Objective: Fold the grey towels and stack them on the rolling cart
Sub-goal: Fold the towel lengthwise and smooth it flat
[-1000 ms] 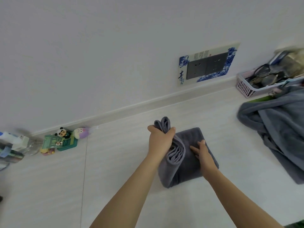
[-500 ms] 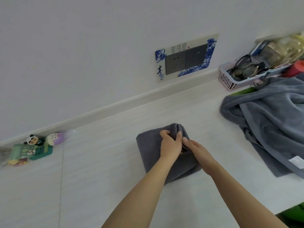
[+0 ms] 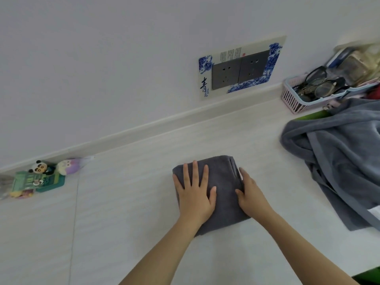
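Two hands press the folded grey towel [image 3: 223, 183] on the counter [image 3: 123, 233]: left hand [image 3: 195, 194] flat, fingers spread, right hand [image 3: 249, 194] open against its edge. Folding looks finished; lifting it cartward likely follows, no cart visible.

Pink basket [image 3: 292, 100] of glasses [image 3: 320, 87] beside wall sockets [image 3: 240, 72].

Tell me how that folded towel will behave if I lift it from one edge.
Probably floppy: the folded towel is soft cloth, held flat by the left hand. Its loose layered edges by the right hand would likely fall open. It looks light, and should slide easily on the smooth counter.
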Tool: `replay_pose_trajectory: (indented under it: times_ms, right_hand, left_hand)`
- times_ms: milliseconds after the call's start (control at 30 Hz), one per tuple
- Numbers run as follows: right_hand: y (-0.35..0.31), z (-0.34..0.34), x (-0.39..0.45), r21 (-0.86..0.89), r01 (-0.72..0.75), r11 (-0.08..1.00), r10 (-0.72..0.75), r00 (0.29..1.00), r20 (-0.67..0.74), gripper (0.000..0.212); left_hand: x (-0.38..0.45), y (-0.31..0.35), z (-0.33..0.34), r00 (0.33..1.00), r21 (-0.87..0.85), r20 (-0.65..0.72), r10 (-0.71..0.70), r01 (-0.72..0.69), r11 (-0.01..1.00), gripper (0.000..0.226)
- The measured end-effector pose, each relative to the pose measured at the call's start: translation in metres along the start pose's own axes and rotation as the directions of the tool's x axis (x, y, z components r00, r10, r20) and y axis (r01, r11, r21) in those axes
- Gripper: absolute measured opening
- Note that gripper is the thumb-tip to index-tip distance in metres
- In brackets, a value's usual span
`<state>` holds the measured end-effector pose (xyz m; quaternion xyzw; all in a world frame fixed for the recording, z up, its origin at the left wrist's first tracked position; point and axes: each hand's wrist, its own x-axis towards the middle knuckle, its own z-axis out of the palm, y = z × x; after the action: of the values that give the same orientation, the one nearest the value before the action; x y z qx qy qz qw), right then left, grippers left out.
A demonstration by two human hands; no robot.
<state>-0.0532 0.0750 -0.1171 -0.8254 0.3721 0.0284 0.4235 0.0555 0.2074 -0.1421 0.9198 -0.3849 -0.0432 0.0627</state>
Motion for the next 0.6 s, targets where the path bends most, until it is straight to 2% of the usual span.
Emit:
replay_pose_trajectory:
  times_ms: [67, 100, 167, 267, 367, 467, 533, 600]
  right_hand:
    - [-0.01, 0.009, -0.001, -0.308, 0.144, 0.941, -0.215, 0.953, -0.212, 0.058]
    - [-0.013, 0.016, 0.001, -0.416, 0.203, 0.886, -0.311, 0.927, -0.21, 0.055]
    - [-0.01, 0.027, 0.007, -0.51, 0.249, 0.823, -0.365, 0.921, -0.139, 0.05]
    - [-0.001, 0.036, 0.014, -0.478, 0.187, 0.858, -0.257, 0.963, -0.084, 0.054]
    - [0.005, 0.041, 0.019, -0.371, 0.183, 0.91, -0.222, 0.973, -0.066, 0.058]
    - [0.001, 0.041, 0.019, -0.348, 0.157, 0.924, -0.189, 0.98, -0.06, 0.063]
    - [-0.001, 0.037, 0.016, -0.32, 0.109, 0.941, -0.138, 0.988, -0.07, 0.067]
    - [-0.003, 0.033, 0.014, -0.254, 0.081, 0.964, -0.105, 0.991, -0.085, 0.063]
  left_hand:
    - [0.001, 0.001, 0.004, 1.0, 0.023, -0.025, -0.003, 0.004, 1.0, 0.064]
    - [0.001, 0.001, 0.005, 0.999, 0.022, -0.03, -0.01, 0.011, 1.0, 0.064]
    - [0.0, 0.001, 0.008, 0.999, 0.024, -0.03, -0.021, 0.021, 0.999, 0.064]
    - [0.001, -0.001, 0.009, 1.0, 0.03, -0.008, -0.025, 0.025, 0.999, 0.065]
    - [0.003, -0.002, 0.008, 1.0, 0.009, 0.008, -0.023, 0.023, 1.0, 0.066]
    - [0.003, -0.005, 0.007, 1.0, -0.048, 0.03, -0.006, 0.008, 0.999, 0.065]
    - [-0.001, -0.008, 0.005, 1.0, -0.127, 0.005, -0.001, 0.001, 0.992, 0.063]
    - [-0.01, -0.014, -0.002, 0.994, -0.292, -0.006, -0.109, 0.103, 0.951, 0.064]
